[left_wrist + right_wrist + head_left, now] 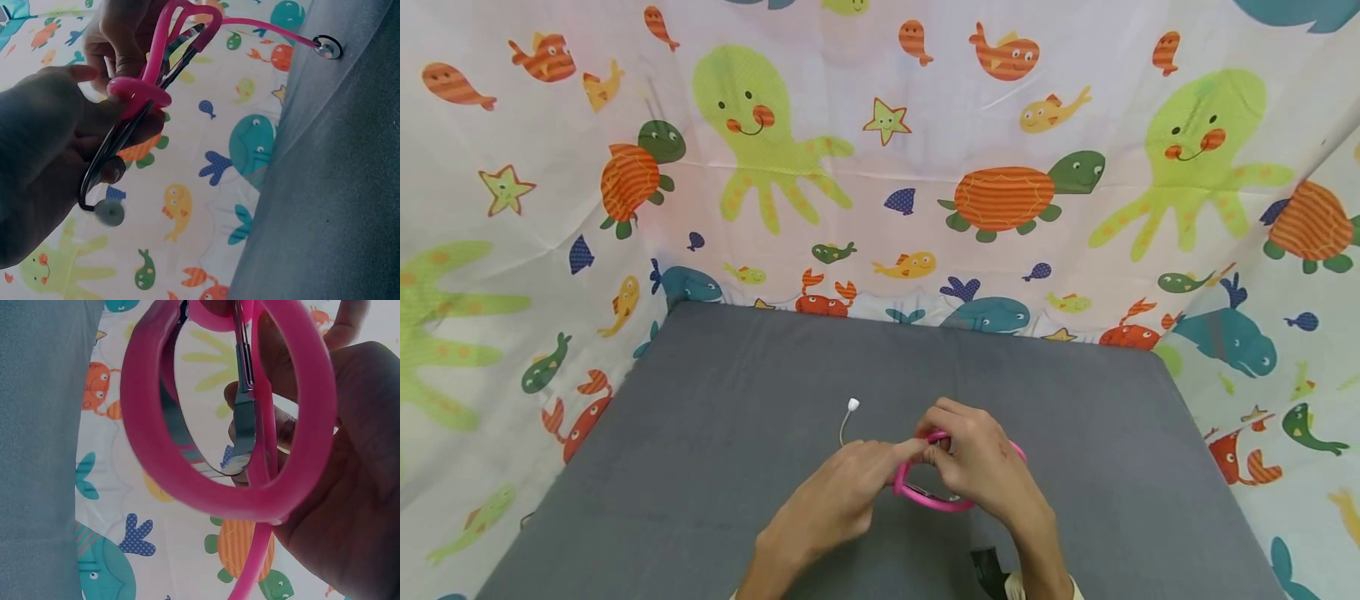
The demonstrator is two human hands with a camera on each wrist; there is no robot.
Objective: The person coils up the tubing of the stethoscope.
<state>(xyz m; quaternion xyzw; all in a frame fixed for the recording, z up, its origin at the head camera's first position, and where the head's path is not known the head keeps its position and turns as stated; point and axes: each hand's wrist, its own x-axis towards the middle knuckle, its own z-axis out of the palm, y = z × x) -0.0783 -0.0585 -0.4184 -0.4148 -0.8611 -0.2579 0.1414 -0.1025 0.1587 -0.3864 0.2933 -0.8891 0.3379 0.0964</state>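
Both hands hold a pink stethoscope above the grey surface. My left hand grips its metal ear tubes, and a white ear tip sticks out beyond the fingers. The left wrist view shows a pink tubing loop wrapped around the ear tubes. My right hand pinches the tubing beside the left thumb. In the right wrist view, the bent pink tube encircles the metal spring. The round chest piece hangs at the tube's far end in the left wrist view.
A grey cloth-covered table lies under the hands. White curtains printed with sea animals stand along its back and sides. A black strap-like piece sits by the right wrist.
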